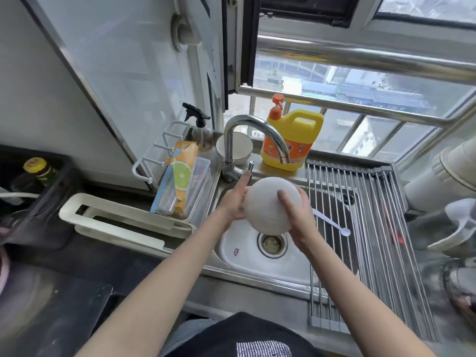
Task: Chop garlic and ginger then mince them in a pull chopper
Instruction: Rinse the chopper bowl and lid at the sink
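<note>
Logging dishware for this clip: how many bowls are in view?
2: one bowl held upside down over the sink by both hands; another bowl behind the faucet. Others may be hidden.

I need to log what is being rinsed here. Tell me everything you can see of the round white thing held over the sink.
The round white thing is a smooth, matte, dome-shaped piece, probably plastic; it may be the pull chopper's lid or bowl, but I cannot tell which. No cord, handle or blade shows. It is held above the sink, below the faucet. The left hand supports its left side with fingers straight, and the right hand grips its right side, thumb across the front. No water is seen running.
</note>
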A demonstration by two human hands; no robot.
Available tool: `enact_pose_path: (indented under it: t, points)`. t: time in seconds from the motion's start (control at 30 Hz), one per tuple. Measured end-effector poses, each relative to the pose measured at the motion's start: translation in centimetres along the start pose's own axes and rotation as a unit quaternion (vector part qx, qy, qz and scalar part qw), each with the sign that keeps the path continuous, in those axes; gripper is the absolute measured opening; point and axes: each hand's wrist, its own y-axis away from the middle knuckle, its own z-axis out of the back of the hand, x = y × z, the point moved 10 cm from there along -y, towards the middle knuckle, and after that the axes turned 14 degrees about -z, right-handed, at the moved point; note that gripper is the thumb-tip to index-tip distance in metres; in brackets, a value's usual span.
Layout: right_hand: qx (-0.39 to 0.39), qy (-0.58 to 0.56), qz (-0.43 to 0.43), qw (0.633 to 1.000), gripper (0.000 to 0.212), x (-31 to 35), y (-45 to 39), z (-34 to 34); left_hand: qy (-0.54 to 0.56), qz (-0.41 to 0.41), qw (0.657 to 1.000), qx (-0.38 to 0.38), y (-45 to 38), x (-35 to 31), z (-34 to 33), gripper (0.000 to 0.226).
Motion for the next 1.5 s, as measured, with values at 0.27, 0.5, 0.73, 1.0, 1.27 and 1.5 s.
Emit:
enact_pose_path:
  t: [0.27,0.5,0.73,1.0,1.27,1.5]
  points:
    - [0.011,0.436,0.273,0.858,0.101,0.9,3.3,-3.3,-0.413,-0.140,0.878,0.197,2.1,0.3,-1.2,0.103]
    - [-0.013,0.353,0.277,0.894,0.091,3.5,5.1,-4.7,-0.259,-0.110,0.945,0.169,3.8,-2.2,0.8,0.088]
    - [0.127,0.201,0.128,0.963,0.066,5.5,7.0,-14.6,-0.054,-0.075,0.995,0.028,9.4,-8.4,11.3,0.059]
    - [0.332,0.165,0.032,0.928,0.062,-2.0,13.9,-34.6,0.103,-0.021,0.965,-0.241,24.8,-4.3,29.5,0.061]
    - [0.406,0.221,-0.050,0.885,0.059,-14.7,23.5,-52.1,0.152,-0.097,0.889,-0.421,45.4,1.0,41.9,0.054]
    - [0.531,0.303,-0.080,0.787,0.032,-24.8,33.9,-62.7,0.090,-0.075,0.824,-0.554,60.8,6.1,46.4,0.082]
